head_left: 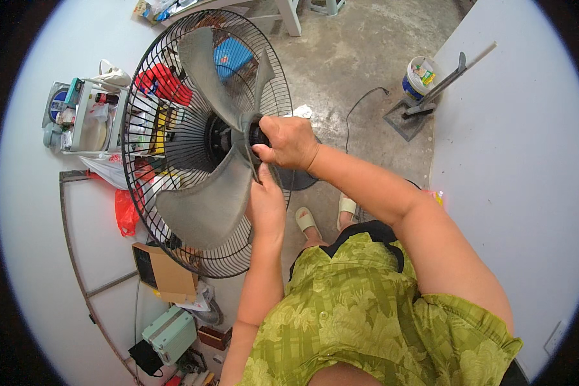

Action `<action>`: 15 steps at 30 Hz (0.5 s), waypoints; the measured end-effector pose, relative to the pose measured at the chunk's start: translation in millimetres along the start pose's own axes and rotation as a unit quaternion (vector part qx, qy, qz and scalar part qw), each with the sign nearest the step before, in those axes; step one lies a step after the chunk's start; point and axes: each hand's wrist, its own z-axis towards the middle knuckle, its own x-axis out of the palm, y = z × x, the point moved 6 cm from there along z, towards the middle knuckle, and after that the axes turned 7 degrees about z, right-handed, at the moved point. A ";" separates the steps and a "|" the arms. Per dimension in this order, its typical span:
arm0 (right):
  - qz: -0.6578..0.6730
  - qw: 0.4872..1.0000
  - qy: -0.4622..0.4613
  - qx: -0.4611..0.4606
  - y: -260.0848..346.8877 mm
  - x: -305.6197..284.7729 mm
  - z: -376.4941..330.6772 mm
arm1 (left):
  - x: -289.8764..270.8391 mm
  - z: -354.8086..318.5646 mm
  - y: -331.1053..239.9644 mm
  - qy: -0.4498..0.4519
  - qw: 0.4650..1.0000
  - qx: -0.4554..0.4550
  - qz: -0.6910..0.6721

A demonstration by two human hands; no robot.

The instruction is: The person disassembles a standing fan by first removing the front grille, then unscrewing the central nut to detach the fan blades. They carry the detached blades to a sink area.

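A grey fan blade set, dusty-looking, stands upright in front of a round black wire fan grille. No front grille covers the blades. My right hand is closed on a round black knob at the hub, thumb and fingers around it. Just below, my left hand grips the edge of the lower blade near the hub, its thumb pointing up; its fingers are mostly hidden behind the blade. Behind the blades, a dark motor housing shows at the grille's centre.
Left of the fan stands a cluttered shelf rack. A cardboard box and mint-green case sit lower left. At right are a white bucket, a metal stand and a wall. A black cable crosses the concrete floor.
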 end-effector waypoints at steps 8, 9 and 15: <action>0.152 0.906 0.059 0.391 5.6 4.1 -18.3 | 13.8 2.9 10.6 0.029 0.998 0.014 -0.057; 0.217 0.882 0.062 0.414 6.8 4.7 -20.2 | 16.2 2.5 12.0 0.045 0.996 0.004 -0.076; 0.159 0.892 0.113 0.407 4.2 -13.1 -22.8 | 11.4 1.0 6.5 0.036 0.997 0.009 -0.072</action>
